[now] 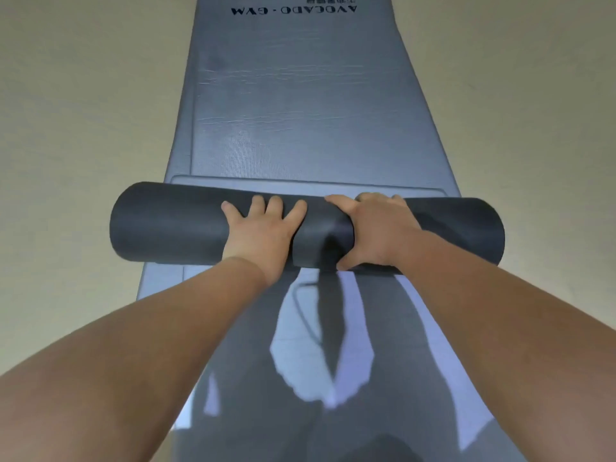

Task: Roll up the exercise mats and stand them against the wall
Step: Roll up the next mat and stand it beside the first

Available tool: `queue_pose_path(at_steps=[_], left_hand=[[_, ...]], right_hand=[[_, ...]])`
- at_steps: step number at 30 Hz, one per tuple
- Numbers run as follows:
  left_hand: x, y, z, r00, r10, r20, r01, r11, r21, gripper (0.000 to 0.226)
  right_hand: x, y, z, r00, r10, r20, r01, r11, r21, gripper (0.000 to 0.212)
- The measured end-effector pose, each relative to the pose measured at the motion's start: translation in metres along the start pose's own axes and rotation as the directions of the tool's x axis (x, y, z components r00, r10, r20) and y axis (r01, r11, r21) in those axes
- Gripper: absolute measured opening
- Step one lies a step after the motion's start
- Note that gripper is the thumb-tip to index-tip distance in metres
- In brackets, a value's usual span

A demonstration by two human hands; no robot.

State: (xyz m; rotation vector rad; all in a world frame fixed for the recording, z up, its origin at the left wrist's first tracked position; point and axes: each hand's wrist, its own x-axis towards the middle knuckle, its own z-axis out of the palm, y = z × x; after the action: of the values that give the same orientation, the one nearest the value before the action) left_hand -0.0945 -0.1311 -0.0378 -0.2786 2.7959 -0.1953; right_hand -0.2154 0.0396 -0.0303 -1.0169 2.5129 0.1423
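Note:
A dark grey rolled mat (pixel 166 225) lies crosswise on a long blue-grey mat (pixel 300 121) that is spread flat on the floor. The flat mat reaches from under me to the far end, where "AVOCADO · GYM" is printed upside down. My left hand (pixel 263 231) presses on top of the roll near its middle, fingers spread and curved over it. My right hand (pixel 376 228) grips the roll just right of centre, fingers over the top and thumb at its near underside. The roll is dented between my hands.
Beige floor (pixel 83 111) lies on both sides of the mat. Shadows of my arms and a thin cord fall on the near part of the flat mat (pixel 320 328). No wall is in view.

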Motion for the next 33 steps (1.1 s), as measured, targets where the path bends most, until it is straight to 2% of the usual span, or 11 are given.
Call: queue_pose_path(at_steps=[7, 10, 13, 16, 18, 21, 25, 27, 29, 33], left_hand=[[-0.088, 0.015, 0.011, 0.986, 0.143, 0.082, -0.151, 0.983, 0.100, 0.101], [-0.102, 0.021, 0.012, 0.980, 0.132, 0.150, -0.152, 0.979, 0.137, 0.101], [-0.088, 0.022, -0.001, 0.971, 0.082, 0.226, -0.098, 0.993, 0.062, 0.104], [-0.062, 0.006, -0.014, 0.957, 0.129, 0.259, -0.108, 0.990, -0.096, 0.102], [-0.052, -0.005, -0.017, 0.952, 0.147, 0.270, -0.094, 0.975, -0.200, 0.110], [-0.054, -0.010, -0.009, 0.962, 0.177, 0.209, -0.131, 0.967, -0.218, 0.119], [-0.077, -0.010, 0.009, 0.978, 0.207, 0.003, -0.207, 0.978, -0.003, 0.119], [-0.087, -0.007, 0.017, 0.977, 0.184, -0.110, -0.177, 0.982, 0.073, 0.117], [-0.091, -0.001, 0.022, 0.989, 0.112, -0.098, -0.107, 0.993, 0.051, 0.124], [-0.076, 0.012, 0.017, 1.000, 0.008, 0.027, -0.007, 1.000, -0.027, 0.155]], right_hand=[[-0.077, -0.020, 0.024, 0.985, -0.058, 0.164, 0.046, 0.996, 0.073, 0.124], [-0.091, -0.026, 0.031, 0.985, -0.054, 0.163, 0.040, 0.995, 0.089, 0.127], [-0.102, -0.029, 0.033, 0.997, -0.033, 0.074, 0.024, 0.992, 0.121, 0.124], [-0.125, -0.034, 0.045, 0.977, -0.061, -0.203, 0.097, 0.980, 0.172, 0.117], [-0.136, -0.037, 0.059, 0.971, -0.048, -0.235, 0.076, 0.991, 0.110, 0.121], [-0.133, -0.038, 0.069, 0.991, 0.011, -0.134, -0.006, 0.999, 0.040, 0.136], [-0.117, -0.034, 0.059, 0.992, 0.029, -0.120, -0.028, 1.000, 0.012, 0.145], [-0.103, -0.029, 0.049, 0.993, 0.043, -0.107, -0.043, 0.999, 0.005, 0.148], [-0.087, -0.023, 0.039, 0.995, 0.046, -0.093, -0.044, 0.999, 0.020, 0.148], [-0.069, -0.010, 0.025, 0.996, -0.009, -0.094, 0.010, 1.000, 0.011, 0.146]])
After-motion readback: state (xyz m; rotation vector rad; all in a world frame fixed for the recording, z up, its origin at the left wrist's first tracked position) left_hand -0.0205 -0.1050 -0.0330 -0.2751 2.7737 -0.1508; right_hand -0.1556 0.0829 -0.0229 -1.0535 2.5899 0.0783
